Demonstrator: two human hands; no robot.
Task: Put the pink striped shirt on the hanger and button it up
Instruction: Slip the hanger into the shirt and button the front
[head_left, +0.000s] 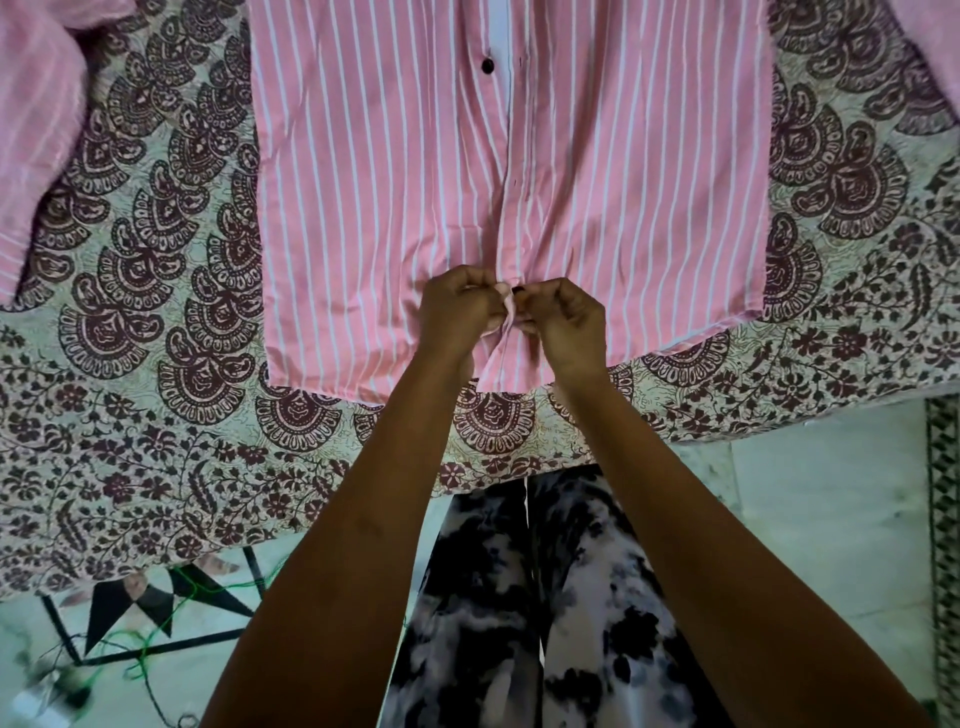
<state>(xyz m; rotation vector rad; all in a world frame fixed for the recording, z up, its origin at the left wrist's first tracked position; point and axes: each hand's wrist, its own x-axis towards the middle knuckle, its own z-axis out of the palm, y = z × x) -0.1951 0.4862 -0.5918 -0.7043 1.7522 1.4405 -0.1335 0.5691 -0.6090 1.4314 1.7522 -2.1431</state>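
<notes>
**Bottom button in hand, upper placket still gaping**

The pink cotton shirt with thin white stripes (395, 171) lies flat, front up, on a bed covered with a cream sheet printed in maroon paisley (156, 291), its hem toward the person and just short of the bed's near edge. No hanger shows in this view; the collar end runs off the top of the frame, so whether one sits inside the shoulders cannot be told.

Both hands meet at the front opening just above the hem. The left hand (460, 309) pinches a small fold of the placket with curled fingers, and the right hand (563, 317) pinches the opposite edge, the two nearly touching. A small dark button (518, 291) peeks out between the fingertips. Whether it is already through its hole is hidden by the fingers.

Higher up, a second round dark button (487, 65) sits exposed beside a pale gap where the two fronts lie apart, so that one looks undone.

The likely trouble: the fabric is bunched and puckered under the grip, so the button may be pushed at a fold rather than through the hole, or slip back out when the pinch eases. With the fronts spread apart above, this button could also be matched to the wrong hole, leaving the hem uneven. Pulling toward the bed's edge could drag the shirt off it.
</notes>
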